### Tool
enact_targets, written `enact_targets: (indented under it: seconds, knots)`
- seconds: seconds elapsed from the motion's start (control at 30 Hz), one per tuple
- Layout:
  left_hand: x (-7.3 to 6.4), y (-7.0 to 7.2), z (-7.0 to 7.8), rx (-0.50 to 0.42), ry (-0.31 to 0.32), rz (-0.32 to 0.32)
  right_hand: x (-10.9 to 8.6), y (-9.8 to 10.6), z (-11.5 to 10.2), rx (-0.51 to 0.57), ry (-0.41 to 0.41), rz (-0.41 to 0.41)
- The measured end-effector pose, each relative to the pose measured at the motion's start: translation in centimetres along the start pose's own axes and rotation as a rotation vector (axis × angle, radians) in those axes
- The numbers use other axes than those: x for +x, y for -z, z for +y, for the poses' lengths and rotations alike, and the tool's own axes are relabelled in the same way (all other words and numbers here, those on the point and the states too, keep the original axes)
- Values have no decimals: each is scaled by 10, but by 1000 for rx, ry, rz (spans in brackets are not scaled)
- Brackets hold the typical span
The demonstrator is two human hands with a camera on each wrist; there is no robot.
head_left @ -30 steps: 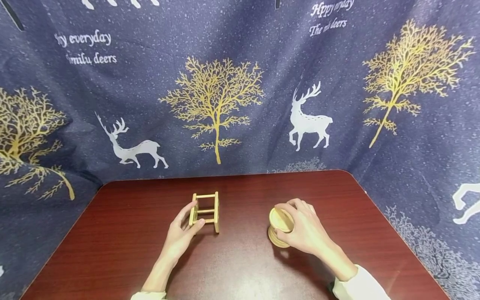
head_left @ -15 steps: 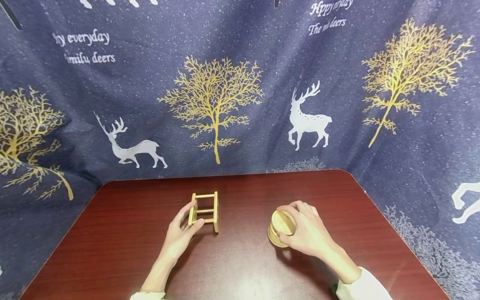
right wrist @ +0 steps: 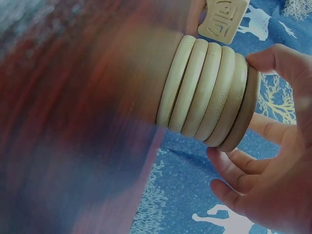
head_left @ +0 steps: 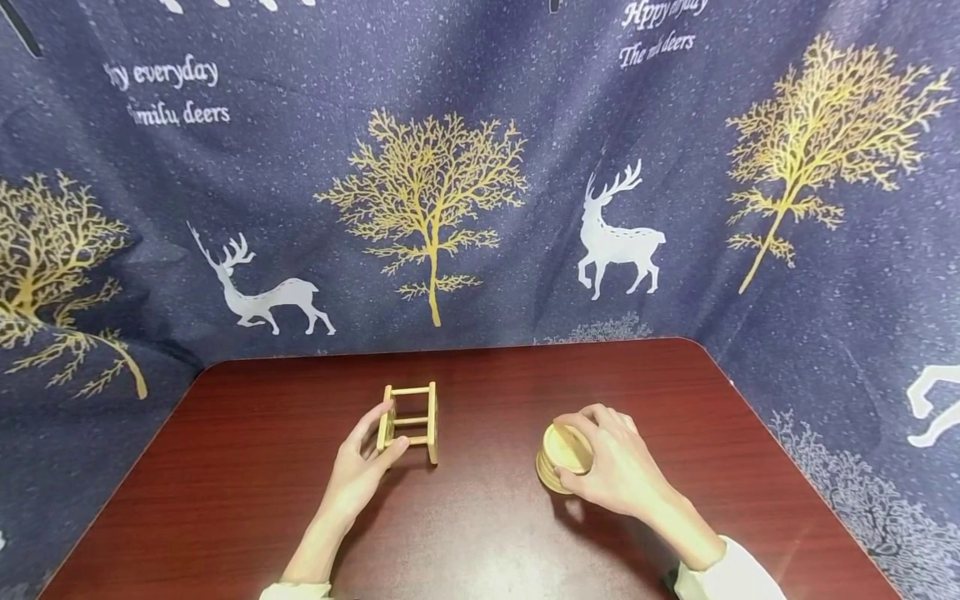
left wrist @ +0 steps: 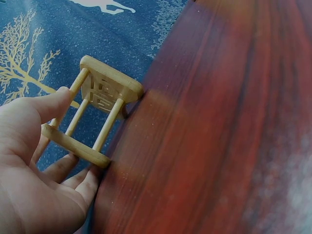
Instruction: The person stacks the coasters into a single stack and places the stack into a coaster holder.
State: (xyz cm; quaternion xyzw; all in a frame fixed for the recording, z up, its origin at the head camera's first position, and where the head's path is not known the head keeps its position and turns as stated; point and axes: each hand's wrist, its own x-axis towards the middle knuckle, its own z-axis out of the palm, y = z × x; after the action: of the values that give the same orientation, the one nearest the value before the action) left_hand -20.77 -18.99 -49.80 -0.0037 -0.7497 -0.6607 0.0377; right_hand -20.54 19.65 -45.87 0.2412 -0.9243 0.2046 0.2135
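My left hand (head_left: 354,475) holds a small wooden rack (head_left: 432,423) on the left half of the table, thumb and fingers around its near-left side panel. In the left wrist view the rack's far panel (left wrist: 108,84) has a cut-out pattern, and round rods join the two panels. To the right stands a stack of several round wooden coasters (right wrist: 202,92). My right hand (head_left: 618,462) grips the stack's top from the right. Its thumb and fingers pinch the rim of the darker uppermost disc (right wrist: 242,112), which lies flush with the ones below.
The reddish-brown table (head_left: 480,533) ends at a rounded back edge. Behind it hangs a dark blue cloth (head_left: 495,292) printed with deer and trees. Bare tabletop lies between the rack and the stack.
The stack's top and my right hand have shifted slightly right since one second ago, and the top now sits more squarely over the base. My left hand and the rack stay put.
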Motion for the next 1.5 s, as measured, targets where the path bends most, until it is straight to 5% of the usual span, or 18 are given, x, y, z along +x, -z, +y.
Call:
enact_targets:
  seconds: [0.77,1.5]
  knots:
    - [1,0,1,-9,-2,0,0,2,-3,23,-78,-92]
    - [1,0,0,8,1,2,-2,3,1,47,-51,-99]
